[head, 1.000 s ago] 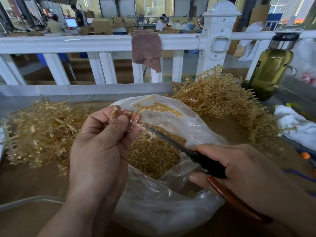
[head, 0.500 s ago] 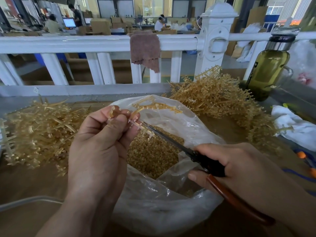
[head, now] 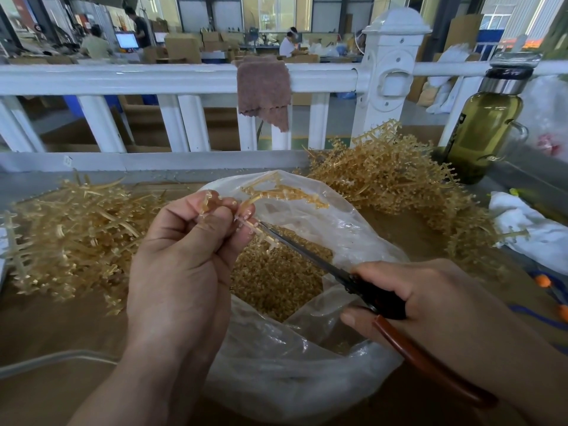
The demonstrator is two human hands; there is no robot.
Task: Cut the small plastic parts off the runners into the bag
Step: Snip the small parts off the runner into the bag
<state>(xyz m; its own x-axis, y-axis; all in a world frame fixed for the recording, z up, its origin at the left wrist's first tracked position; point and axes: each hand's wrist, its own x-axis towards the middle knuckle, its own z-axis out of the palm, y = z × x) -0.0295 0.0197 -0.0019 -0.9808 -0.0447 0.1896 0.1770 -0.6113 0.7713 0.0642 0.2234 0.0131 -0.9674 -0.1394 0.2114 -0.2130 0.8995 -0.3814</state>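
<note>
Above the clear plastic bag (head: 307, 379), left hand (head: 184, 259) pinches a thin amber runner (head: 252, 228) slanting toward black-handled scissors (head: 310, 259) gripped in right hand (head: 430, 299).

2 hands (head: 181, 272) (head: 430, 299) | 1 bag (head: 292, 379) | 1 scissors (head: 381, 299) | 2 runner piles (head: 76, 235) (head: 393, 179) (tangled)

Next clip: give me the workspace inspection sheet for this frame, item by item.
Surface: brown tabletop, partly covered.
Job's things: open clear bag holding cut parts; left runner pile, right runner pile; one runner over the bag mouth, scissors tip at it.
Clutter: olive-green bottle, white cloth.
Hands: left hand pinches the runner; right hand grips the scissors.
Cables: blue cord at the right edge.
Surroundings: white railing with a brown rag; people and cartons beyond.
</note>
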